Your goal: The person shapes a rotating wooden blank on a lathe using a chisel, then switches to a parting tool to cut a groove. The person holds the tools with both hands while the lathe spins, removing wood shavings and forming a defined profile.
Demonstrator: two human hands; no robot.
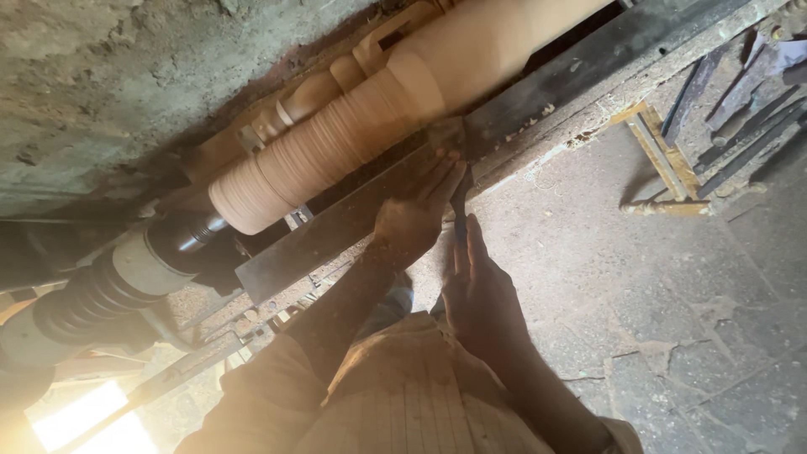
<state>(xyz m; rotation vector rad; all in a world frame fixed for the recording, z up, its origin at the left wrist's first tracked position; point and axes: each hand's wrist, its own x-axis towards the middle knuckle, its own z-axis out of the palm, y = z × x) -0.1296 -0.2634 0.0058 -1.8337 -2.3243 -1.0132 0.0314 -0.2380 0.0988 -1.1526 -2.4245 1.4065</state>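
Observation:
A long turned wooden piece lies in a lathe, running from lower left to upper right, with rings cut near one end. My left hand lies flat on a dark metal tool rest, fingers stretched toward a small piece of sandpaper pressed against the wood. Just below it, my right hand has its fingers closed on the handle of a dark, thin tool that points up at the wood. Most of that tool is hidden by my hands.
The lathe's dark spindle and ribbed drive parts sit at the left. A rough concrete wall is behind the lathe. Several long metal tools and a yellowish frame lie on the dusty stone floor at the upper right.

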